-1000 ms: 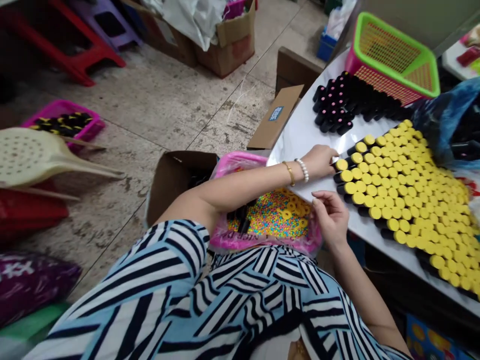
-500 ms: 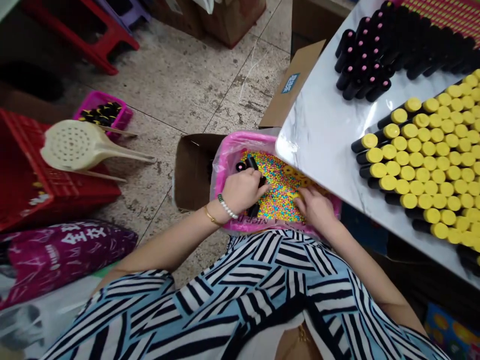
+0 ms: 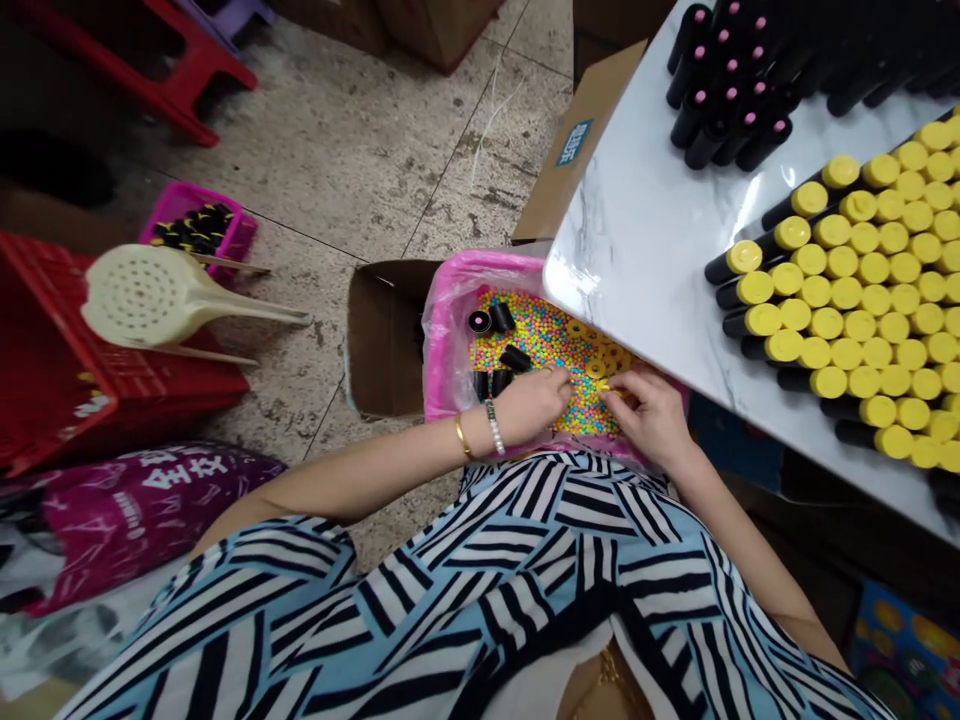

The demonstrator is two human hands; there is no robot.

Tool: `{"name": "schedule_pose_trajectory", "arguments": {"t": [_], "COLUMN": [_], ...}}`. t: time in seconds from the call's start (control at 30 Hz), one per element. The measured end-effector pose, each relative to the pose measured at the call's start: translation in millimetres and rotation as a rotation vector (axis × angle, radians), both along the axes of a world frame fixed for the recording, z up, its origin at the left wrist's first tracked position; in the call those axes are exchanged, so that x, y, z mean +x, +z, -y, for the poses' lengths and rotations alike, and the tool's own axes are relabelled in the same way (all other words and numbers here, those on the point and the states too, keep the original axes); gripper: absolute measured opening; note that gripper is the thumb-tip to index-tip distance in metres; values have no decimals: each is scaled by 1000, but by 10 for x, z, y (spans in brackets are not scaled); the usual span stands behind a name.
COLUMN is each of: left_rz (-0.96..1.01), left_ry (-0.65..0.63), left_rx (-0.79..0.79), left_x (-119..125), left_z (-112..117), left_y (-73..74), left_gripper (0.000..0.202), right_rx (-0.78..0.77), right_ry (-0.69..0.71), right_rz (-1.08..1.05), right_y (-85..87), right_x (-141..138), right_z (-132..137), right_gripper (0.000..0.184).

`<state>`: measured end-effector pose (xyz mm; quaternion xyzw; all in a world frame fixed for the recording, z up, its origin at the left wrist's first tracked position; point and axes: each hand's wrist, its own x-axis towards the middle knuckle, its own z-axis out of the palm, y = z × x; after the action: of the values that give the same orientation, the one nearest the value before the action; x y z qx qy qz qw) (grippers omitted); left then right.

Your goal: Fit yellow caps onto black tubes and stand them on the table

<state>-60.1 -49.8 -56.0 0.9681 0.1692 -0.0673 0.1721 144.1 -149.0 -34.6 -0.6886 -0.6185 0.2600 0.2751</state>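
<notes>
**Both hands work in a pink plastic liner (image 3: 450, 350) full of multicoloured beads (image 3: 544, 345).**
The left hand (image 3: 531, 405) and right hand (image 3: 651, 418) are apart, just beside each other over the beads. The right fingertips (image 3: 626, 385) appear to pinch a small yellow piece (image 3: 606, 387); the left fingers dip among the beads, and any grip there is hidden. Short black tubes (image 3: 501, 318) lie on the beads near the left hand, flat yellow discs (image 3: 596, 368) near the right. Just beyond, yellow-capped black tubes (image 3: 847, 295) lie packed in rows on a marble-patterned table (image 3: 630, 200), beside pink-dotted black tubes (image 3: 735, 115).
</notes>
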Motion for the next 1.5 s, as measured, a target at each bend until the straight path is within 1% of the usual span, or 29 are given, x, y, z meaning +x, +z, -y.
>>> {"name": "schedule_pose_trajectory", "arguments": {"t": [0.07,0.1,0.17,0.23,0.27,0.33,0.37,0.4,0.43,0.5,0.57,0.63,0.7,0.77,0.83,0.87,0.97,1.1,1.17,1.2,1.23,1.27,1.37,1.43,1.47,1.5], "left_rz": [7,15,56,143,185,226,224,217,209,187,135,79,51,48,88,129,259,294,352,409,477,550,757,846,863,854], "left_ry": [-63,-63,7,106,147,196,207,211,201,137,25,-87,-152,-152,-102,-70,29,182,242,261,271,271,269,293,314,338], "left_rx": [6,-11,-102,-271,-372,-555,-608,-619,-586,-416,-216,-92,-54,-75,-178,-267,-625,-1082,-1221,-1234,-1199,-1122,-775,-568,-498,-459], "left_x": [90,112,98,19,-34,-137,-178,-207,-223,-211,-154,-72,4,45,37,15,-81,-165,-158,-142,-117,-83,84,239,321,399], "left_z": [52,56,6,-98,-154,-244,-267,-274,-267,-215,-136,-51,15,33,-9,-49,-186,-251,-247,-254,-273,-308,-502,-675,-763,-845], "left_y": [31,55,118,185,213,248,251,245,230,178,113,53,12,-3,10,26,98,205,289,351,427,513,766,857,870,863], "left_gripper": [25,24,19,24,29,34,34,34,33,28,22,22,22,22,21,21,29,36,38,38,38,38,34,32,31,31], "right_rx": [34,40,30,1,-28,-121,-177,-226,-259,-269,-236,-209,-200,-203,-209,-211,-231,-303,-313,-312,-306,-297,-217,-126,-82,-39], "right_ry": [6,10,-6,-56,-86,-144,-167,-184,-197,-208,-213,-216,-218,-210,-205,-208,-239,-265,-259,-251,-244,-239,-256,-273,-274,-275], "right_rz": [-46,-62,-88,-158,-236,-463,-583,-682,-747,-781,-748,-708,-683,-676,-686,-702,-804,-978,-1032,-1048,-1059,-1066,-1064,-1051,-1040,-1028], "right_y": [79,118,176,194,189,158,139,122,108,97,109,136,173,216,262,286,351,400,418,433,456,487,640,768,827,876], "right_x": [4,12,43,83,99,116,117,114,109,97,85,70,47,19,4,5,51,132,136,126,110,90,36,23,25,33], "right_z": [28,43,85,144,177,236,259,276,286,289,275,255,238,232,242,254,297,313,288,269,244,213,71,-76,-166,-265], "right_gripper": [10,10,10,11,12,17,19,22,23,24,23,21,21,21,21,21,21,23,23,22,21,19,15,14,13,13]}}
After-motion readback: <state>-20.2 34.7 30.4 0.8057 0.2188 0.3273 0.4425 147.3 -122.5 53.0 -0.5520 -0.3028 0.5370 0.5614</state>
